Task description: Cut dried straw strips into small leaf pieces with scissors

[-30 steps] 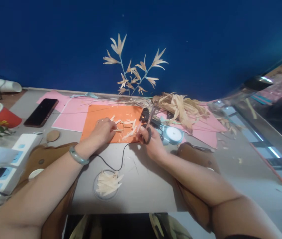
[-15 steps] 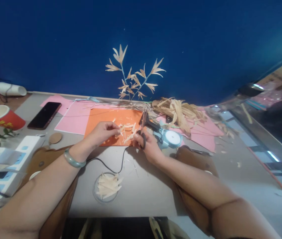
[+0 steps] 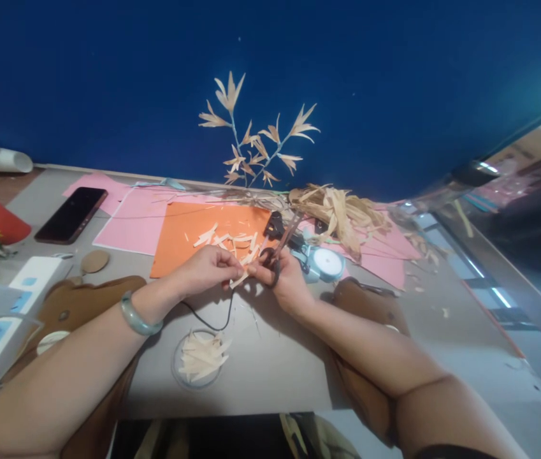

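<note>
Head camera view: just over the near edge of the orange sheet (image 3: pixel 179 233), the person's two hands meet almost fingertip to fingertip. The left hand (image 3: pixel 210 271), a pale green bangle (image 3: pixel 140 315) on its wrist, pinches a narrow pale strip (image 3: pixel 240 279) between thumb and fingers. The right hand (image 3: pixel 289 284) is closed round the handles of dark scissors (image 3: pixel 290 231), whose blades point away past the sheet's right edge. Its fingertips come right up to the strip; whether they grip it too, I cannot tell.

More cut strips (image 3: pixel 206 234) lie scattered on the orange sheet. Nearer the wearer than the sheet, a round clear dish (image 3: pixel 178 370) holds a pile of pale pieces (image 3: pixel 202 357), and a black cord (image 3: pixel 213 325) runs between dish and sheet. To the sheet's right are a light blue device with a white disc (image 3: pixel 328 262) and a heap of dry husks (image 3: pixel 341 213). Beyond it stands a branch with pale, pointed leaves (image 3: pixel 255 146). Left of it are pink paper (image 3: pixel 134 220) and a phone (image 3: pixel 72 215).
</note>
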The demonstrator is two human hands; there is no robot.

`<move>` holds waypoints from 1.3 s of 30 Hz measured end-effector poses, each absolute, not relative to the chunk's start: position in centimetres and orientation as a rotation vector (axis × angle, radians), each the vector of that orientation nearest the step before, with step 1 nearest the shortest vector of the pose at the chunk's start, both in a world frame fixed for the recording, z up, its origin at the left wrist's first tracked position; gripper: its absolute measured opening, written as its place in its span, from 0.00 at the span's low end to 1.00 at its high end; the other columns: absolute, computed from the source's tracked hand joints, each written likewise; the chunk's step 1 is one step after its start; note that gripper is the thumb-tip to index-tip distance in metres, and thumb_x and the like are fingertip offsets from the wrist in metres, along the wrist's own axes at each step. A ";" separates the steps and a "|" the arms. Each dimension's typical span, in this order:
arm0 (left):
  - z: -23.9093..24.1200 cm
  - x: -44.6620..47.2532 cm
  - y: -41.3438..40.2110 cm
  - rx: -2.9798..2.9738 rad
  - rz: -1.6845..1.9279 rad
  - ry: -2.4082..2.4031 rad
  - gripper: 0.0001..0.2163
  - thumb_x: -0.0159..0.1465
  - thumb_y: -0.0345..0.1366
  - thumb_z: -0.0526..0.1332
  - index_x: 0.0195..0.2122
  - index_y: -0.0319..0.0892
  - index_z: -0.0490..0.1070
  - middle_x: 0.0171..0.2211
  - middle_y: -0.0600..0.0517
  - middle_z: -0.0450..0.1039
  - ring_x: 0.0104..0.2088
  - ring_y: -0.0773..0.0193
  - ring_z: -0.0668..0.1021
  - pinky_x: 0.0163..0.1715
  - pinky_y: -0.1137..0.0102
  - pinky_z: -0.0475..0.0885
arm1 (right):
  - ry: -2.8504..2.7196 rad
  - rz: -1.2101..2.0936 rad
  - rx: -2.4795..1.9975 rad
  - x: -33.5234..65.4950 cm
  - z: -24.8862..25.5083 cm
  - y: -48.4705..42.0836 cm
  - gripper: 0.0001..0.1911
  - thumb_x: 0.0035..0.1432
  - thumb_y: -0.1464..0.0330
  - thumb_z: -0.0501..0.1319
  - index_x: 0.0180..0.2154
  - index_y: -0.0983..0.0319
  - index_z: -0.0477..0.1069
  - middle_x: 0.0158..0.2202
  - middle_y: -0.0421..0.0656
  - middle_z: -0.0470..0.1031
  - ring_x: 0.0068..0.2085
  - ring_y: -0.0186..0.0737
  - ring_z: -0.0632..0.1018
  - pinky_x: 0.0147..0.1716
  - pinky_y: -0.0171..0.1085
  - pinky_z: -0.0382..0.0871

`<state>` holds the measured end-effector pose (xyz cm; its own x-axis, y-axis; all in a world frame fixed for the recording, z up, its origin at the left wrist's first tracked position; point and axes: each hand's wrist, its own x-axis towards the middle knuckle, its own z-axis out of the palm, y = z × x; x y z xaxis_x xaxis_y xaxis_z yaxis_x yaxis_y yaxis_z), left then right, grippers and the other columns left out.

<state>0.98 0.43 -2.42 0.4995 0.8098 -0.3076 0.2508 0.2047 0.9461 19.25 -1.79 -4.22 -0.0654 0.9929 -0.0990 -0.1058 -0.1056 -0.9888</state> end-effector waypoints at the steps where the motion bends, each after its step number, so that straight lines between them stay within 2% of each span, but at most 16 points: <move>1: -2.3 1.0 0.4 1.349 0.502 1.042 0.07 0.54 0.38 0.62 0.26 0.39 0.72 0.18 0.55 0.69 0.19 0.70 0.70 0.21 0.74 0.64 | -1.114 1.378 -1.172 19.3 -4.2 -1.8 0.21 0.39 0.64 0.73 0.30 0.60 0.63 0.24 0.35 0.73 0.23 0.31 0.72 0.24 0.32 0.66; 7: -1.7 1.1 0.2 1.351 0.492 1.057 0.06 0.52 0.35 0.59 0.20 0.40 0.68 0.16 0.56 0.68 0.18 0.71 0.69 0.20 0.75 0.61 | -1.129 1.376 -1.177 19.4 -4.4 -1.8 0.21 0.39 0.64 0.73 0.30 0.60 0.63 0.25 0.36 0.75 0.25 0.33 0.73 0.27 0.33 0.67; 24: -1.3 0.8 0.4 1.441 0.455 1.066 0.06 0.51 0.35 0.58 0.22 0.39 0.70 0.16 0.57 0.65 0.17 0.73 0.63 0.18 0.75 0.55 | -1.149 1.334 -1.203 19.1 -3.6 -2.3 0.20 0.39 0.63 0.73 0.30 0.60 0.63 0.23 0.35 0.72 0.23 0.32 0.71 0.24 0.33 0.66; 27: -1.5 0.6 0.5 1.407 0.491 1.078 0.07 0.52 0.37 0.61 0.25 0.39 0.72 0.19 0.56 0.68 0.20 0.72 0.66 0.20 0.75 0.58 | -1.097 1.326 -1.193 19.1 -3.7 -2.1 0.20 0.39 0.64 0.73 0.30 0.60 0.64 0.24 0.35 0.72 0.24 0.32 0.72 0.26 0.33 0.66; 30: -1.8 0.6 0.6 1.385 0.490 1.039 0.12 0.48 0.40 0.68 0.30 0.39 0.73 0.24 0.55 0.71 0.24 0.69 0.71 0.25 0.74 0.63 | -1.053 1.292 -1.176 19.1 -3.8 -1.9 0.19 0.39 0.64 0.73 0.30 0.60 0.64 0.24 0.34 0.71 0.25 0.32 0.72 0.27 0.34 0.67; 32: -2.0 0.6 0.6 1.411 0.476 0.998 0.13 0.46 0.40 0.70 0.30 0.38 0.73 0.24 0.55 0.71 0.26 0.69 0.71 0.27 0.73 0.64 | -1.043 1.271 -1.170 19.1 -3.9 -1.8 0.19 0.39 0.65 0.72 0.30 0.60 0.64 0.24 0.34 0.71 0.26 0.32 0.72 0.28 0.34 0.67; 39: -1.5 0.6 0.6 1.338 0.644 1.044 0.09 0.53 0.39 0.66 0.25 0.39 0.70 0.21 0.56 0.67 0.22 0.72 0.67 0.23 0.74 0.59 | -1.038 1.329 -1.139 19.1 -4.0 -1.8 0.19 0.39 0.67 0.73 0.30 0.60 0.64 0.24 0.34 0.71 0.25 0.31 0.71 0.28 0.33 0.66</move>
